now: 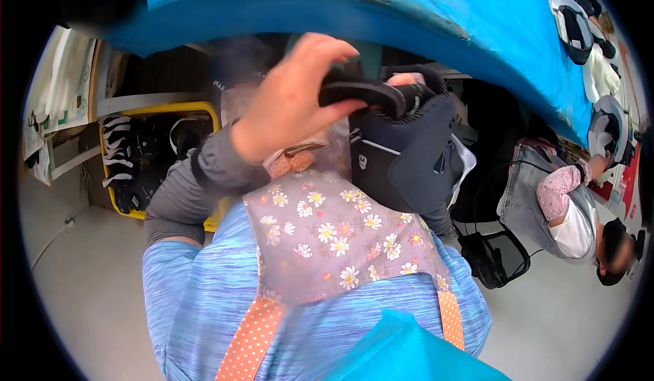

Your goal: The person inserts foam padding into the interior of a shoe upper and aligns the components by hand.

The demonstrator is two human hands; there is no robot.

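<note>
left hand [289, 101] up near the chest, fingers curled round a flat black piece [364, 95] on top of a dark bag-like thing [402, 156], gripping it. right hand [403, 80] mostly hidden behind that dark thing, only a bit of finger showing, cannot tell its grip. blue table [477, 20] just above. yellow bin [163, 112] off to the left, another person [565, 210] at right

1. The one head view looks steeply down the person's own chest, close over the left hand [289, 101].
2. The blue table [477, 20] arcs across the far side.
3. The fisheye lens bends the rim.
</note>
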